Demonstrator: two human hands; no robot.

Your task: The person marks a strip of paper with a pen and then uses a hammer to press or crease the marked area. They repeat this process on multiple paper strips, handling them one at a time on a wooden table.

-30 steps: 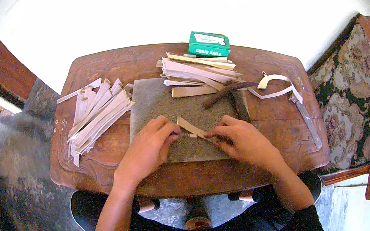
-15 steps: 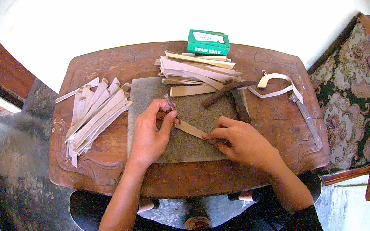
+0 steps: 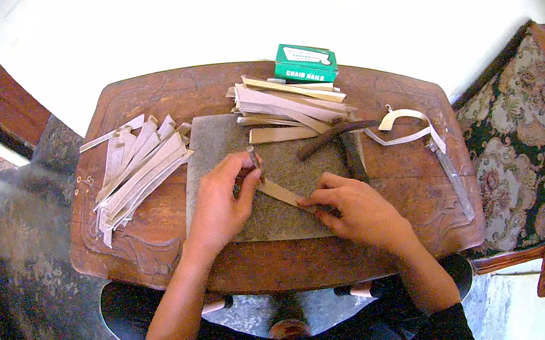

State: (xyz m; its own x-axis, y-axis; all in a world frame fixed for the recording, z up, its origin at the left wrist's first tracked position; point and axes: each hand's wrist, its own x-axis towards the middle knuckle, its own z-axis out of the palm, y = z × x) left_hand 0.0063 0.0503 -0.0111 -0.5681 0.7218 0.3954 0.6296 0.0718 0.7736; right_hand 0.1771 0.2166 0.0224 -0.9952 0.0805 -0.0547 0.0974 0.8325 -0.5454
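Looking down from the head camera, I see both hands at work on a grey mat (image 3: 212,151) laid on a carved wooden table (image 3: 131,100). My left hand (image 3: 220,204) is curled around a small dark-handled tool (image 3: 254,158), which stands nearly upright on the mat's middle with its upper end pointing away from me. My right hand (image 3: 355,210) lies flat with fingers closed down on a tan strip (image 3: 281,193), pinning its near end to the mat. That strip lies on the middle of the mat, its long axis running diagonally from the tool down toward the right hand.

Beyond the mat, at its far right corner, sits a stack of tan strips (image 3: 290,106), their long axes fanning left to right. A green box (image 3: 304,63) rests just behind that stack; it is closed, so I cannot tell its contents. Left of the mat lies a spread of pale strips (image 3: 136,171), angled toward the far right. Right of the mat a hammer (image 3: 343,140) lies near a curled white strip (image 3: 405,124). An upholstered chair (image 3: 521,150) stands beside the table's right edge.
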